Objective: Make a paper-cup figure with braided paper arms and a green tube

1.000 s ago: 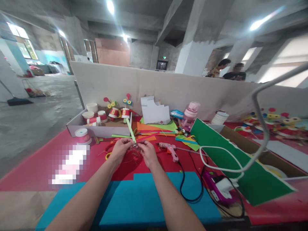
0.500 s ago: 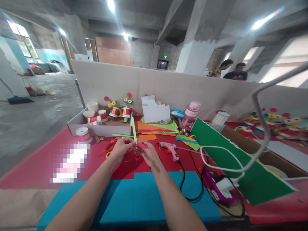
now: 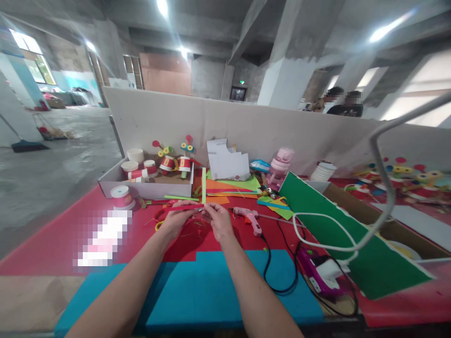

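Note:
Two narrow paper strips meet at about a right angle between my hands. The light green paper strip (image 3: 203, 185) points away from me, and the red paper strip (image 3: 186, 207) runs left across my left fingers. My right hand (image 3: 219, 221) pinches the corner where they meet. Closed beneath the red strip, my left hand (image 3: 178, 219) grips it near that corner; its fingertips are partly hidden. Just right of my right hand lies a pink glue gun (image 3: 249, 219) with a small red light. Scissors with yellow and red handles (image 3: 160, 220) lie partly behind my left hand.
A shallow box (image 3: 148, 190) at the back left holds paper cups and cup figures. Coloured paper sheets (image 3: 218, 200) lie beyond my hands. On the right are a green board (image 3: 345, 234), a white cable (image 3: 327, 246) and a purple power strip (image 3: 319, 277).
The green strip has swung upright and slightly right. The red strip, earlier short at my right fingers, now stretches left over my left hand. My right hand has turned, fingers pinching.

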Demonstrator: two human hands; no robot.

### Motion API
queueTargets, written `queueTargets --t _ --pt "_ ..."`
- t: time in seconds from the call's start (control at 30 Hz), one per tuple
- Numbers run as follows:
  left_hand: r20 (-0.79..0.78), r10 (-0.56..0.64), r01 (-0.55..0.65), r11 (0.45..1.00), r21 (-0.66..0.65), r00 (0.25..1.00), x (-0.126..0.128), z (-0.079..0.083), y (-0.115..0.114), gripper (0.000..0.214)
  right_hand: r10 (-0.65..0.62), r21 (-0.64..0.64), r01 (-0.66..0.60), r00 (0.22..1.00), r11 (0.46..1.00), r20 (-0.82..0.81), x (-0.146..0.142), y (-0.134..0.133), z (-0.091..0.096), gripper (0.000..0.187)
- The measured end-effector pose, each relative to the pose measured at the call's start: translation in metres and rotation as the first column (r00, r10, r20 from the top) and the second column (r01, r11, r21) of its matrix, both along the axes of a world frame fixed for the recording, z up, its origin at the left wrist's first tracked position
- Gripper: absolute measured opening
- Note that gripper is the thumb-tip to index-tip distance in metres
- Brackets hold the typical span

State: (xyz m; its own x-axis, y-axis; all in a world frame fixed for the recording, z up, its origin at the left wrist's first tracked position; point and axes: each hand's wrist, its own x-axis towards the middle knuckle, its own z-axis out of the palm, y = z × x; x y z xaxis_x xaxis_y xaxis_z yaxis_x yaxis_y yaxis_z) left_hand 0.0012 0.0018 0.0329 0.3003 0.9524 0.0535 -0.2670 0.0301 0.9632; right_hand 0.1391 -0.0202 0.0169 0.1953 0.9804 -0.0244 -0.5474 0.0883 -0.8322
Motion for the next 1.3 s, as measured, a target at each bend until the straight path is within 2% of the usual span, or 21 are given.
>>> queueTargets --t 0.1,0.2,0.4,0.53,0.77,0.9,1.03,1.17,1.3 --pt "-0.05 0.001 -0.002 1.0 -0.019 0.999 0.0016 0.0 -0.0018 0.028 -0.03 0.002 0.03 0.999 1.0 -0.02 -0.0029 0.0003 -0.0006 0.032" --pt "-0.136 0.022 -0.02 1.0 0.012 0.99 0.0029 -0.0014 0.0006 0.029 0.001 0.009 -0.001 1.0 1.0 -0.012 -0.0059 -0.0008 -0.0003 0.031" --pt "-0.177 0.071 -0.063 0.997 0.053 0.982 0.0005 -0.0048 0.007 0.031 0.096 -0.004 -0.096 0.994 0.995 0.043 -0.0049 -0.0035 0.0035 0.029" --pt "-0.251 0.1 -0.081 0.993 0.082 0.963 -0.0004 -0.0018 0.0068 0.028 0.091 -0.025 -0.089 0.991 0.996 0.096 -0.0008 -0.002 0.0026 0.028" --pt "-0.136 0.059 -0.054 0.998 0.046 0.989 0.0 -0.0031 0.0074 0.03 0.048 -0.012 -0.046 0.987 0.999 0.155 -0.0029 -0.0003 0.0009 0.027" --pt "-0.015 0.018 -0.017 1.0 0.022 1.0 0.0011 0.0004 0.0043 0.032 0.002 0.001 -0.002 0.995 1.0 0.101 -0.0053 -0.0002 0.0008 0.027" --pt "0.004 -0.016 0.016 1.0 -0.004 1.0 0.004 0.0024 0.0017 0.031 -0.008 0.005 0.008 0.999 1.0 0.045 -0.0061 -0.0013 0.0015 0.029" --pt "-0.005 0.023 -0.023 0.999 0.033 1.0 0.0051 -0.0018 0.0032 0.03 0.039 -0.001 -0.039 0.995 0.999 0.088 -0.0078 -0.0026 0.0012 0.027" --pt "-0.009 0.036 -0.035 0.997 0.066 0.999 0.0048 -0.0056 0.0057 0.029 0.031 -0.001 -0.031 0.996 1.0 0.089 -0.0097 -0.0013 -0.0012 0.027"
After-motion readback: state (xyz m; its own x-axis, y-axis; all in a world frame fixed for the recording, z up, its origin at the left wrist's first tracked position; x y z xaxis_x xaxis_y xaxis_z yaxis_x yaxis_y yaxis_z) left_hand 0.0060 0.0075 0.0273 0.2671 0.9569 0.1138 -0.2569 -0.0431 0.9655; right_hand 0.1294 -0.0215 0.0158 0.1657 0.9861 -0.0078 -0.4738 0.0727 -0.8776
